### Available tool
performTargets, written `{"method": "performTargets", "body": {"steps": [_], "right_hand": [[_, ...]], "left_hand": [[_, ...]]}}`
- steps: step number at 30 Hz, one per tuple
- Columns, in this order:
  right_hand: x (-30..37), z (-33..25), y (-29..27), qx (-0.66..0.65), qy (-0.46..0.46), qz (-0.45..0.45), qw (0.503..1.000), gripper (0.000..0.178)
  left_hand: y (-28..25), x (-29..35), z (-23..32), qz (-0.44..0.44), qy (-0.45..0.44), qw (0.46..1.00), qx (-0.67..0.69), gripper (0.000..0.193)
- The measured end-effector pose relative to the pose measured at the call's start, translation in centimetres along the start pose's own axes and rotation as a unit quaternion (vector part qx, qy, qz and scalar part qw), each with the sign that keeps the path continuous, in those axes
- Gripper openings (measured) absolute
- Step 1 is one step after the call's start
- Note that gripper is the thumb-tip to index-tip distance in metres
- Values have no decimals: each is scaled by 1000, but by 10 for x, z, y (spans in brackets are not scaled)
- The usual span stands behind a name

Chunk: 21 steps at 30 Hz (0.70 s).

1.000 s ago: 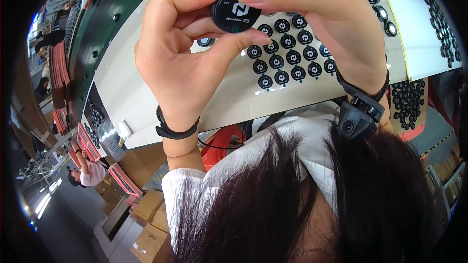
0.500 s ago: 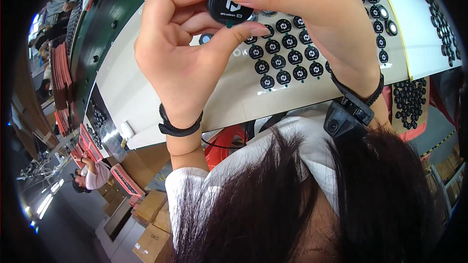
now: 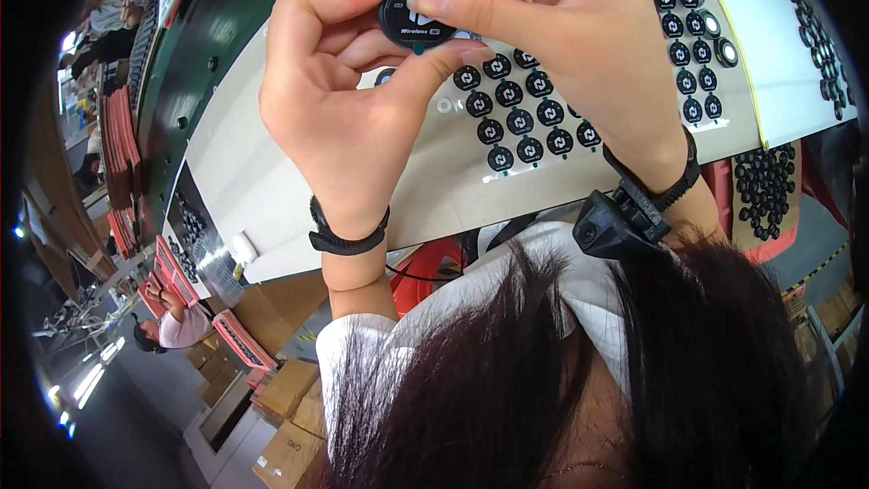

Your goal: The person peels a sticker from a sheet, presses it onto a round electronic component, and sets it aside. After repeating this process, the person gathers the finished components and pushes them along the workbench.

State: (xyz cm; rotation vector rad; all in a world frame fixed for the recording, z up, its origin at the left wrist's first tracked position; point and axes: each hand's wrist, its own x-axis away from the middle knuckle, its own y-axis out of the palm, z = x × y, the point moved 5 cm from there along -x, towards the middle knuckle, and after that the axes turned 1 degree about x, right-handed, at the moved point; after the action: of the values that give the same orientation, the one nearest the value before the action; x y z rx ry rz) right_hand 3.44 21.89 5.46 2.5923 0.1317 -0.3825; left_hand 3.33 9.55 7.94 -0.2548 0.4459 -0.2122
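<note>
A round black disc with white print and a small green tab at its lower edge is pinched in my left hand, between thumb and fingers. My right hand is closed on it from the right, its thumb pressed flat on the printed face. The other right fingers curl above, partly hidden at the top edge. Below and to the right of the disc, rows of round black stickers with green tabs lie on the beige tabletop. My right forearm covers part of these rows.
More black discs stand in rows to the right, with others on a white surface. A tray of loose discs is at the table's right. Left are a green surface, a white bottle, red trays and another person.
My right hand has shifted a little left, and its thumb now covers more of the disc's print. The left hand keeps its pinch, having moved slightly down.
</note>
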Motion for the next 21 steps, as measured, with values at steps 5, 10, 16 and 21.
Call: {"method": "performTargets", "body": {"steps": [5, 10, 16, 21], "right_hand": [[1, -11, 4, 154, -248, -73, 954, 27], [3, -9, 4, 199, -293, -63, 933, 27], [1, -12, 6, 191, -193, -12, 962, 26], [5, -14, 7, 323, -53, 14, 945, 23]], "left_hand": [[0, -1, 0, 7, -19, 1000, -2, 39], [-1, 0, -3, 13, -23, 1000, 1, 39], [-2, -1, -13, 29, -33, 998, 44, 40], [-4, -2, -11, 49, -31, 997, 46, 38]]}}
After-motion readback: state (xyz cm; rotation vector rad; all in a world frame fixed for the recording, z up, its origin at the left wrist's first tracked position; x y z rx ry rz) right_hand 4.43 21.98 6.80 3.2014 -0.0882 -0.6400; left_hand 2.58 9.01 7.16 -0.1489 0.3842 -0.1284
